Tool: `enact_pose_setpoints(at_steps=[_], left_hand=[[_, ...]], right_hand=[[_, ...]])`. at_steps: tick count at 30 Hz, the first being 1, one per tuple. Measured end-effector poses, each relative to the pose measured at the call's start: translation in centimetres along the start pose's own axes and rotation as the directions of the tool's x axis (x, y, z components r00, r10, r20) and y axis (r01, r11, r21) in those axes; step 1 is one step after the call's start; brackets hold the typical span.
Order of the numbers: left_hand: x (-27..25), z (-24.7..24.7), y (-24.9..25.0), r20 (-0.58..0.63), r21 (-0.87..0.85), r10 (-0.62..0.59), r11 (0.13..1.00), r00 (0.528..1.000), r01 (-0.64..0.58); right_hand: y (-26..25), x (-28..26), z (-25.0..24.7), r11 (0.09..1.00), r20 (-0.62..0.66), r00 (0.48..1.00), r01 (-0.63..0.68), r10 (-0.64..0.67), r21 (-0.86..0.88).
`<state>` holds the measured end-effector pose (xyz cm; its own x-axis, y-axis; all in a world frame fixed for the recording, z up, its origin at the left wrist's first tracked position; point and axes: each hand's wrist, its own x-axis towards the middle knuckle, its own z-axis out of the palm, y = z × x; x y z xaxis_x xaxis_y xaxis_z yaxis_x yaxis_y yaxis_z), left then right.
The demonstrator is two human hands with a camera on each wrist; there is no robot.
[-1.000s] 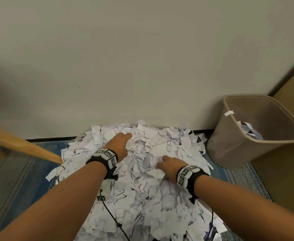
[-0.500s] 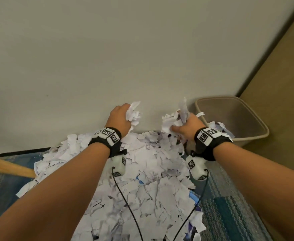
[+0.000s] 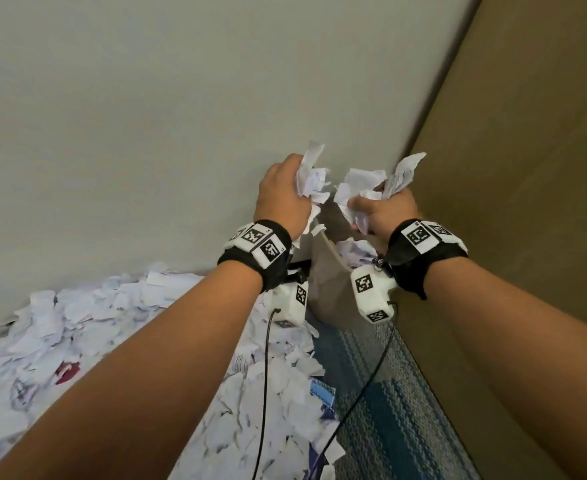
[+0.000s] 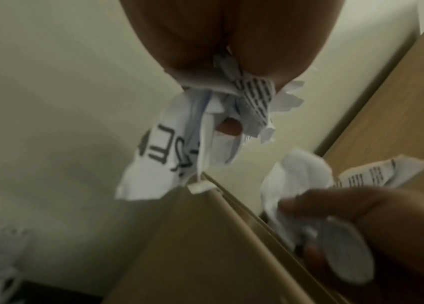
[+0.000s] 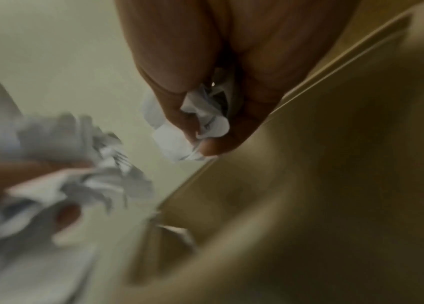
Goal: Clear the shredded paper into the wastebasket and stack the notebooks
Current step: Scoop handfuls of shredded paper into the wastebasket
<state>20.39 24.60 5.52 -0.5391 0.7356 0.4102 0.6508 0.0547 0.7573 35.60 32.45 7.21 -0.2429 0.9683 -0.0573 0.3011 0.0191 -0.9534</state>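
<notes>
Both hands are raised side by side above the tan wastebasket, which my wrists mostly hide. My left hand grips a bunch of shredded paper; printed strips hang from its fist over the basket rim. My right hand grips another bunch, crumpled between its fingers. Some scraps lie inside the basket. A big heap of shredded paper covers the floor at lower left. No notebook shows plainly.
A pale wall stands straight ahead. A tan panel closes off the right side, meeting the wall at the corner behind the basket. Blue striped carpet shows between the heap and the panel. Thin black cables hang from my wrists.
Both hands closed on paper from the heap, lifted it, and carried it rightward to above the wastebasket. The view swung right with them.
</notes>
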Motion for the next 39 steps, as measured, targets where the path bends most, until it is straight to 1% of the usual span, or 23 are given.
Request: enact_pose_setpoints(at_steps=[2, 4, 6, 9, 12, 15, 17, 19, 22, 24, 27, 30, 33, 35, 36, 38, 39], left_hand=[[0.1, 1.5, 0.8, 0.013, -0.033, -0.012, 0.999, 1.000, 0.013], [0.0, 3.2, 1.5, 0.034, -0.045, -0.007, 0.999, 0.999, 0.008], [-0.2, 4.7, 1.9, 0.083, -0.040, 0.003, 0.999, 0.997, 0.001], [-0.6, 6.9, 2.1, 0.183, 0.010, 0.018, 1.000, 0.983, -0.020], [-0.9, 8.4, 1.7, 0.273, 0.035, -0.007, 0.999, 0.962, -0.003], [-0.6, 9.4, 1.7, 0.343, 0.037, 0.034, 0.998, 0.939, -0.050], [-0.2, 9.7, 1.8, 0.399, 0.044, 0.033, 0.998, 0.916, -0.055], [0.1, 9.6, 1.9, 0.425, 0.036, 0.034, 0.998, 0.904, -0.054], [0.4, 9.6, 2.0, 0.461, -0.021, 0.058, 0.998, 0.885, -0.055], [0.4, 9.6, 2.4, 0.486, -0.053, 0.069, 0.997, 0.871, -0.050], [0.1, 9.5, 2.9, 0.496, -0.069, 0.026, 0.998, 0.868, 0.009], [-0.2, 8.7, 3.5, 0.471, -0.099, 0.012, 0.994, 0.882, 0.040], [0.0, 7.7, 3.7, 0.400, -0.129, -0.001, 0.990, 0.916, 0.058], [0.3, 6.7, 3.7, 0.328, -0.050, -0.011, 0.998, 0.945, 0.028], [0.6, 6.1, 3.6, 0.294, 0.020, -0.034, 0.999, 0.955, 0.030], [1.3, 4.9, 2.8, 0.238, 0.175, -0.128, 0.981, 0.963, 0.087], [1.7, 4.3, 2.1, 0.239, 0.222, -0.181, 0.967, 0.954, 0.128]], right_hand=[[1.7, 0.9, -1.7, 0.972, -0.056, 0.998, -0.007, -0.007, -0.235], [3.2, 1.5, -3.1, 0.889, -0.061, 0.997, 0.008, -0.040, -0.457], [4.1, 1.8, -3.5, 0.825, -0.018, 0.998, 0.046, -0.068, -0.563], [4.7, 2.2, -3.6, 0.754, 0.052, 0.993, 0.116, -0.109, -0.647], [4.7, 2.5, -2.8, 0.756, 0.065, 0.993, 0.119, -0.101, -0.643], [6.1, 4.0, -1.9, 0.706, 0.118, 0.992, 0.116, -0.046, -0.699], [6.5, 4.5, -1.9, 0.712, 0.111, 0.993, 0.106, -0.040, -0.694], [5.9, 3.7, -2.2, 0.730, 0.080, 0.995, 0.102, -0.065, -0.676], [5.7, 3.3, -2.7, 0.748, 0.056, 0.998, 0.065, -0.038, -0.661], [5.8, 3.5, -2.9, 0.758, 0.047, 0.998, 0.062, -0.041, -0.649], [5.9, 3.4, -2.8, 0.765, 0.028, 0.999, 0.040, -0.029, -0.643], [5.8, 3.1, -2.4, 0.765, -0.010, 1.000, 0.013, -0.025, -0.644], [5.9, 3.2, -2.2, 0.753, -0.028, 0.999, 0.007, -0.034, -0.658], [5.9, 3.2, -2.3, 0.742, -0.025, 0.999, 0.009, -0.035, -0.670], [5.8, 3.2, -2.4, 0.740, -0.026, 0.999, 0.010, -0.036, -0.672], [5.7, 3.1, -2.4, 0.742, -0.030, 0.999, 0.002, -0.029, -0.671], [5.7, 3.0, -2.4, 0.738, -0.027, 0.999, -0.003, -0.021, -0.675]])
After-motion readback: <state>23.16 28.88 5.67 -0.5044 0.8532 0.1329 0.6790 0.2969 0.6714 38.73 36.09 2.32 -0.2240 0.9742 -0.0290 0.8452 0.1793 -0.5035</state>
